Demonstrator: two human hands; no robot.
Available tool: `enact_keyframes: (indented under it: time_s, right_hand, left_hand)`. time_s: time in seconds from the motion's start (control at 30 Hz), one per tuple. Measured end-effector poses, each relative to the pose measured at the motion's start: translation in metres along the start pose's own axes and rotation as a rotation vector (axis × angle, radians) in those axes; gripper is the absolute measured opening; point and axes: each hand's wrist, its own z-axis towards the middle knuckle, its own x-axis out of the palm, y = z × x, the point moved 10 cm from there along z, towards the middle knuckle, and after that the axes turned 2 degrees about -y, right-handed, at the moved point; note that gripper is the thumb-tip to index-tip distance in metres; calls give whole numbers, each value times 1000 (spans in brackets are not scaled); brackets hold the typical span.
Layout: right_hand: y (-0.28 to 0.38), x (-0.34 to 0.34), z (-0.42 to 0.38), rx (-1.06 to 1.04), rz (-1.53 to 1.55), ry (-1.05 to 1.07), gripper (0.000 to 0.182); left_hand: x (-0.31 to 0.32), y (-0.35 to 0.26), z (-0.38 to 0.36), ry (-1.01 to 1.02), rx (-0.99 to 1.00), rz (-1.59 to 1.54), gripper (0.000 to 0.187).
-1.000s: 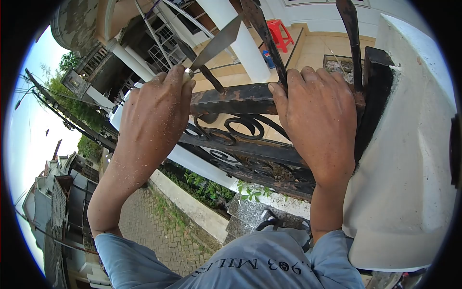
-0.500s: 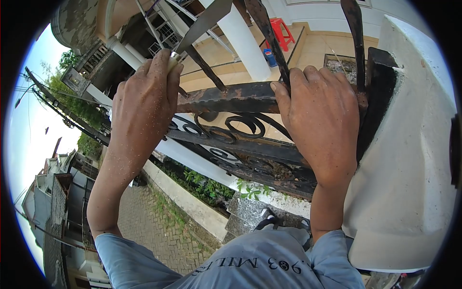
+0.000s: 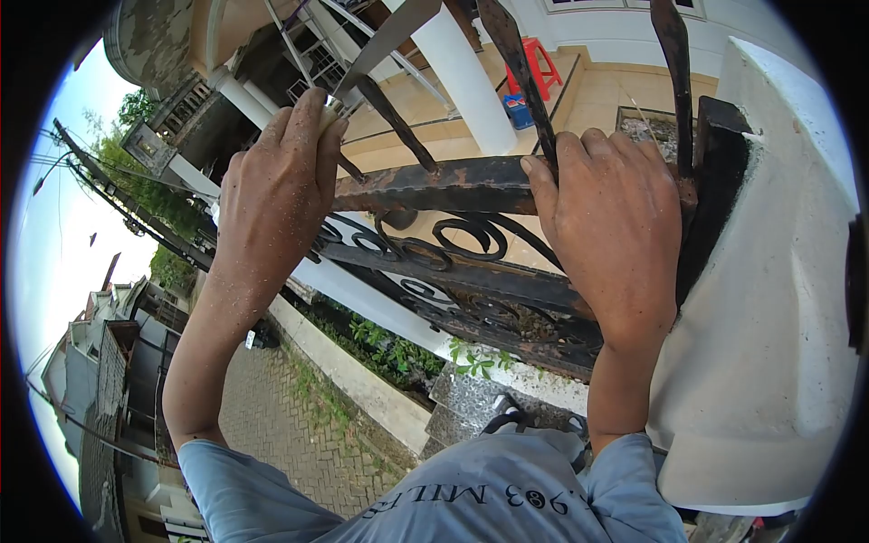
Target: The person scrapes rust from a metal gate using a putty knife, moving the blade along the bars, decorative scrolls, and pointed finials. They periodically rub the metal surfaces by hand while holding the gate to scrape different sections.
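Raising the scraper [image 3: 389,36] higher than a second ago, swinging its blade up off the metal toward the top edge of view; keeping the other grip where it was.

Curling the left hand's [image 3: 276,181] fingers tightly together round the scraper handle, thumb hidden, blade pointing up and away past a slanted spike [image 3: 389,113]. Draping the right hand's [image 3: 615,226] fingers, pressed side by side, over the rusty top rail [image 3: 434,185] of the iron fence, between two upright spikes [image 3: 516,63], beside the white gatepost [image 3: 769,317].

Judging the step in hand: scraping flaking paint and rust from rail and spikes, currently at the lifted end of a stroke. Calling next, probably, for bringing the blade edge back down flat against the rusted face while bracing on the rail.

Standing in the way: closely set spikes crowding the blade's path, and scrollwork [image 3: 462,237] below the rail leaving only narrow gaps. Lying beyond: a white column [image 3: 462,72], a red stool [image 3: 534,63], a blue container [image 3: 519,110]; below, green plants [image 3: 389,353] and brick paving [image 3: 272,425].
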Motion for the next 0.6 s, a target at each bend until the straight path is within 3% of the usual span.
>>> enact_keyframes:
  time_s: [0.1,0.2,0.37,0.43,0.5,0.6]
  right_hand:
    - [1,0,0,-1,1,0,31]
    - [0,-1,1,2,3,-21,31]
    - [0,-3,1,12,10,-2,30]
    - [0,-2,1,3,4,-2,30]
    - [0,-2,-1,7,16,-21,30]
    - [1,-3,1,-2,-4,-26,31]
  left_hand:
    - [19,-16,-16,121,58,6,29]
    - [-8,7,3,-77,0,20,28]
    - [21,-12,-19,121,70,-35,29]
    - [9,2,-10,0,-2,-119,28]
    - [20,-10,-18,104,35,-97,28]
    - [17,-10,-20,40,76,-124,29]
